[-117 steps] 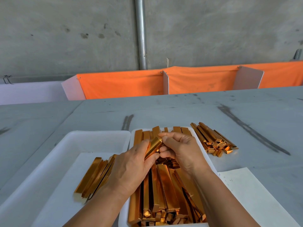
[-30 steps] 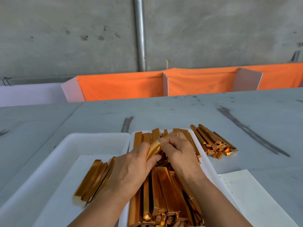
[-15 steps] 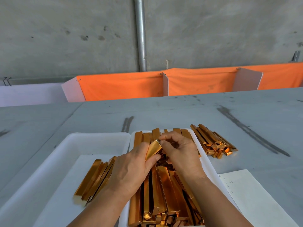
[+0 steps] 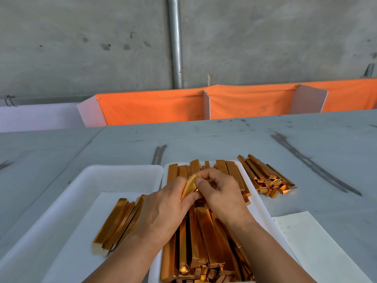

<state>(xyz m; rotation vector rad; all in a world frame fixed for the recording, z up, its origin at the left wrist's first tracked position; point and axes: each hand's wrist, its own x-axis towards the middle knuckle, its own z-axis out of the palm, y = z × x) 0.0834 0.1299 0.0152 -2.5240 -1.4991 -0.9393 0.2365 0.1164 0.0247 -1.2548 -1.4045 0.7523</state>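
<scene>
Pinching one gold strip point(image 4: 189, 185) between them, the left hand point(image 4: 163, 213) and the right hand point(image 4: 222, 196) meet above the far half of the right tray point(image 4: 260, 203); the left thumb and curled fingers clamp its lower part; the right thumb and forefinger nip its upper end; most of the strip is hidden behind the hands, so its shape — flat or folded — is hard to tell. Beneath, gold boxes point(image 4: 204, 242) fill that tray, their near ends cut off by the frame's edge; the left tray point(image 4: 122, 170) holds a small stack of flat gold pieces point(image 4: 118, 221), partly covered by the left wrist; another gold pile point(image 4: 265, 178) lies on the grey table point(image 4: 224, 137) just beside the right tray; a paper sheet point(image 4: 318, 248) carries writing too small to read. Behind run an orange cloth point(image 4: 153, 107), a metal pipe point(image 4: 175, 41) and a concrete wall point(image 4: 81, 37).
</scene>
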